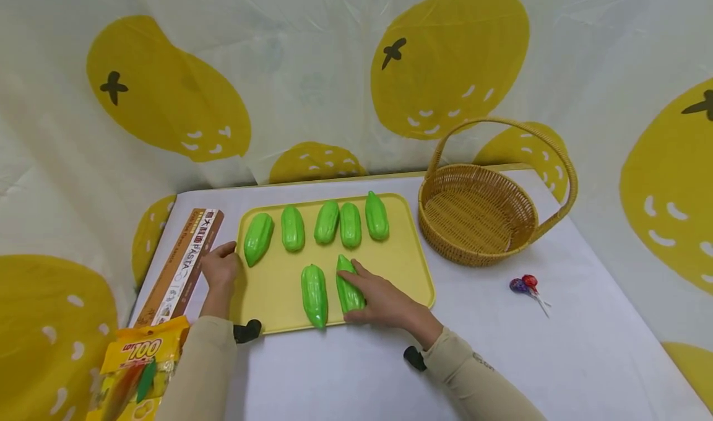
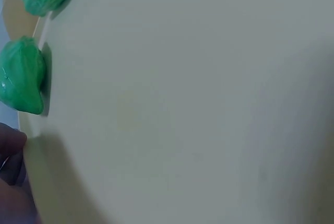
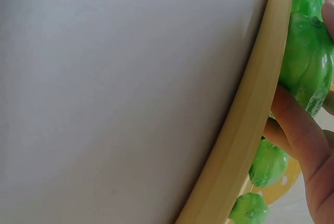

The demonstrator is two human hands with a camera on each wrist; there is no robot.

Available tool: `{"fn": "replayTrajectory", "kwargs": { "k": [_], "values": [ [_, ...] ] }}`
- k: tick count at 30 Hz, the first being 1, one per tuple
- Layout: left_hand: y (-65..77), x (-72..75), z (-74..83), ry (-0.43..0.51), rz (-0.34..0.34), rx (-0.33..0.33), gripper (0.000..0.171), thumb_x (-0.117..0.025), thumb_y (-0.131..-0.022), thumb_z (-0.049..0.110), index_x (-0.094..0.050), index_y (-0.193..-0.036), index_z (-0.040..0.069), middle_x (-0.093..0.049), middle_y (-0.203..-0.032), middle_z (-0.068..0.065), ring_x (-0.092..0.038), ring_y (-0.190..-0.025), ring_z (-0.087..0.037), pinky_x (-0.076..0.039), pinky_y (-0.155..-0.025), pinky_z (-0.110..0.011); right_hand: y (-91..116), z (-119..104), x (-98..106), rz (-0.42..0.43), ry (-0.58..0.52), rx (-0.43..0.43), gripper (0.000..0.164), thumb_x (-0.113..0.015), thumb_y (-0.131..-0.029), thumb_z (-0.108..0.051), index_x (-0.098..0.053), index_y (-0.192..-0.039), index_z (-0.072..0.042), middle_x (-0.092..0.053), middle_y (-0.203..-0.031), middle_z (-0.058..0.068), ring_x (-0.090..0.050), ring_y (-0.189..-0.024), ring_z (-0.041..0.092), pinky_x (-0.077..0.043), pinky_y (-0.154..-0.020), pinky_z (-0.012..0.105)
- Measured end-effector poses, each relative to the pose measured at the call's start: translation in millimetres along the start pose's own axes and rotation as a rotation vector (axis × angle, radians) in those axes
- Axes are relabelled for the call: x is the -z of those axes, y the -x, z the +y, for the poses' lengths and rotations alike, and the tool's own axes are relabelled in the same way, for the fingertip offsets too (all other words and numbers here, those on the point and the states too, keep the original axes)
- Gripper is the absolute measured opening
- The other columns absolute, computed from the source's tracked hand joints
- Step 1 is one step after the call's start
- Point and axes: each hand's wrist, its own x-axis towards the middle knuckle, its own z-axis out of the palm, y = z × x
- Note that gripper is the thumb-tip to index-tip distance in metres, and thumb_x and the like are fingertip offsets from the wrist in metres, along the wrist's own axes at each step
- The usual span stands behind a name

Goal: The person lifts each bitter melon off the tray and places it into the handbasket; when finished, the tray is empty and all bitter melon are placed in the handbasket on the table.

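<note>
My right hand (image 1: 384, 300) grips a glossy green, ridged plastic cucumber (image 1: 348, 285) on the yellow tray (image 1: 390, 266), near its front rim. Thumb and fingers lie on either side of the cucumber (image 3: 308, 57) in the right wrist view. Just left of it lies another green cucumber (image 1: 315, 294), its tip over the front rim. Several more cucumbers (image 1: 292, 228) stand in a row along the tray's back half. At the tray's left rim, my left hand (image 1: 220, 269) holds the edge with bent fingers. Its fingertips (image 2: 15, 139) meet the rim in the left wrist view.
A wicker basket (image 1: 479, 257) with a tall handle stands right of the tray. Two lollipops (image 1: 523, 283) lie in front of it. Left of the tray are a long pasta box (image 1: 181, 266) and a yellow candy bag (image 1: 139, 371). A lemon-print curtain (image 1: 312, 86) hangs behind the table.
</note>
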Motion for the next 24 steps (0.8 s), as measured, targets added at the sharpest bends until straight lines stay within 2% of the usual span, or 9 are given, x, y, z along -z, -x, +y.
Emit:
{"fn": "replayTrajectory", "kwargs": {
  "k": [7,10,18,21,24],
  "values": [
    [2.0,-0.6,2.8,0.004,-0.001,0.019,0.044,-0.044,-0.093,-0.001,-0.064,-0.132,-0.006,-0.061,-0.137,-0.030,-0.051,-0.137,-0.040,-0.043,-0.116,-0.049,5,-6,13,0.025,0.001,0.000,0.085,-0.081,-0.087,-0.033,-0.038,-0.159,-0.019,-0.018,-0.170,0.021,-0.039,-0.148,0.042,-0.040,-0.117,0.056],
    [1.8,-0.3,2.7,0.009,0.001,0.030,0.044,-0.044,-0.093,0.000,-0.064,-0.132,-0.006,-0.061,-0.138,-0.029,-0.050,-0.138,-0.040,-0.043,-0.116,-0.049,9,-9,27,0.066,0.011,0.000,0.086,-0.081,-0.087,-0.035,-0.037,-0.159,-0.021,-0.015,-0.170,0.019,-0.040,-0.147,0.042,-0.040,-0.117,0.056],
    [0.8,-0.6,0.7,0.011,0.007,0.031,0.043,-0.044,-0.095,0.000,-0.064,-0.132,-0.006,-0.061,-0.137,-0.030,-0.050,-0.137,-0.041,-0.044,-0.114,-0.050,23,-10,65,0.188,0.069,0.075,0.087,-0.079,-0.088,-0.037,-0.034,-0.160,-0.016,-0.014,-0.169,0.024,-0.046,-0.142,0.044,-0.046,-0.112,0.055],
    [1.7,-0.4,1.1,0.012,0.006,0.032,0.043,-0.044,-0.095,0.000,-0.064,-0.132,-0.006,-0.060,-0.137,-0.030,-0.050,-0.137,-0.041,-0.044,-0.113,-0.050,28,-8,76,0.213,0.065,0.071,0.088,-0.078,-0.089,-0.038,-0.033,-0.161,-0.015,-0.013,-0.169,0.024,-0.042,-0.145,0.044,-0.045,-0.113,0.055],
    [3.1,-1.2,2.2,0.013,0.003,0.032,0.042,-0.044,-0.096,0.001,-0.064,-0.132,-0.006,-0.061,-0.135,-0.031,-0.051,-0.136,-0.041,-0.045,-0.111,-0.050,32,-4,88,0.243,0.061,0.049,0.088,-0.077,-0.090,-0.040,-0.032,-0.161,-0.015,-0.013,-0.170,0.023,-0.033,-0.150,0.044,-0.039,-0.117,0.058]
  ]
}}
